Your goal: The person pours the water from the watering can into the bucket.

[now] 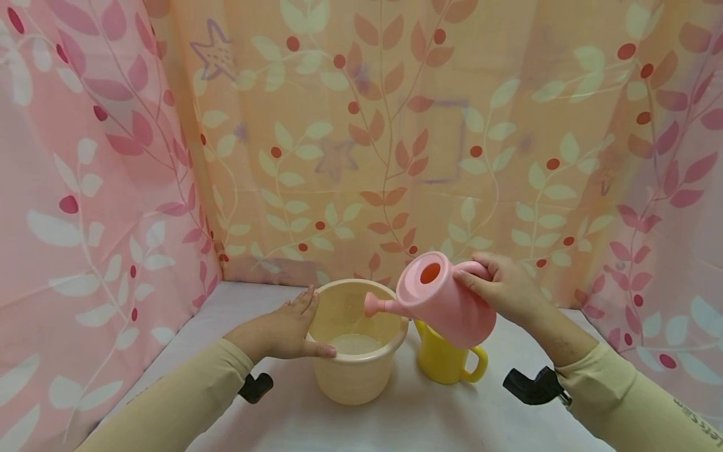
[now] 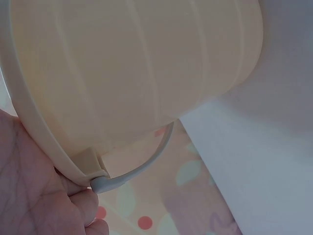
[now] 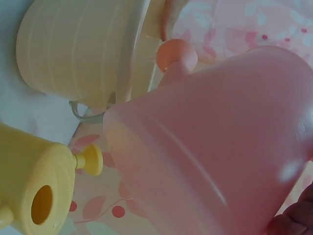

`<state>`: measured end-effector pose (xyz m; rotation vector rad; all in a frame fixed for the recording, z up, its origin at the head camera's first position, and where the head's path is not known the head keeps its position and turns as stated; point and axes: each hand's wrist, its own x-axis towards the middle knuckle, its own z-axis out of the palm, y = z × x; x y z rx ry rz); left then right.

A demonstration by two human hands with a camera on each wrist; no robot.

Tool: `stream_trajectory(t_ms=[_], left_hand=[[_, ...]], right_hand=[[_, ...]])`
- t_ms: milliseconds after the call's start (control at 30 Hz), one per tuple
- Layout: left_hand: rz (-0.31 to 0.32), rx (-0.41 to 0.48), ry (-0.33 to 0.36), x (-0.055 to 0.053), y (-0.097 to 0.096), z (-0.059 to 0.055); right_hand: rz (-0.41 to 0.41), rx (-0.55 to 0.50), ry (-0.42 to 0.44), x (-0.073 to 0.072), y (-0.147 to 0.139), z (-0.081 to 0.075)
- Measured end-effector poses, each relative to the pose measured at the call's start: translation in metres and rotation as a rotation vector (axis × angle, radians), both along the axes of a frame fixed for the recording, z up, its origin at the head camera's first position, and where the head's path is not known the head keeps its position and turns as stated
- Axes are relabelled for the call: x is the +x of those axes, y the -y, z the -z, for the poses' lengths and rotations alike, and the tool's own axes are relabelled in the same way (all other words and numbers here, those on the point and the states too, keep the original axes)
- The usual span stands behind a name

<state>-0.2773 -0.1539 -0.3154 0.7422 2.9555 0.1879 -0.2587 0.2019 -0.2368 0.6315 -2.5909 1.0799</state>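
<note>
1. Curled round its handle, the fingers of the right hand [image 1: 511,285] grip the pink watering can [image 1: 452,314] right of centre in the head frame, thumb along the top of the handle; the hold is narrow and closed about it.
2. That can is tipped towards the left of the frame, clear of the table [image 1: 282,427], its spout head [image 1: 370,304] over the opening of the cream bucket [image 1: 353,380] at lower centre. Faint streaks show below the spout head.
3. Spread wide, thumb well apart from fairly straight fingers, the left hand [image 1: 279,331] touches the bucket's rim: thumb on the near edge, fingers at the left side.
4. Lower left in the left-wrist frame, its fingers lie beside the bucket's grey bail [image 2: 142,169].
5. Below the pink can, a yellow watering can [image 1: 443,358] stands upright on the table, right of the bucket.
</note>
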Motion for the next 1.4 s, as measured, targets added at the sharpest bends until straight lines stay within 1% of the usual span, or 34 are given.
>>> stream_trajectory(t_ms=[167,433,600,833,1200,1400], left_hand=[[-0.002,0.002,0.002,-0.0002,-0.0002,0.0002],[-0.002,0.007,0.007,-0.0002,-0.0002,0.0001],[-0.001,-0.01,0.008,-0.0015,0.0009,0.0023],[-0.002,0.019,0.009,-0.0004,0.0002,0.0013],[-0.007,0.011,0.002,-0.001,-0.0007,0.0013],[-0.006,0.003,0.004,-0.0006,-0.0009,0.0008]], right_hand=[[-0.012,-0.006,0.005,0.0,0.0001,0.0],[-0.008,-0.007,0.011,0.0008,0.0005,-0.0001],[-0.008,-0.01,0.009,0.0016,0.001,-0.0005],[-0.003,-0.004,0.012,0.0015,0.0012,-0.0006],[-0.015,-0.018,0.019,0.0012,0.0018,-0.0004],[-0.027,-0.035,0.039,0.0008,0.0017,0.0007]])
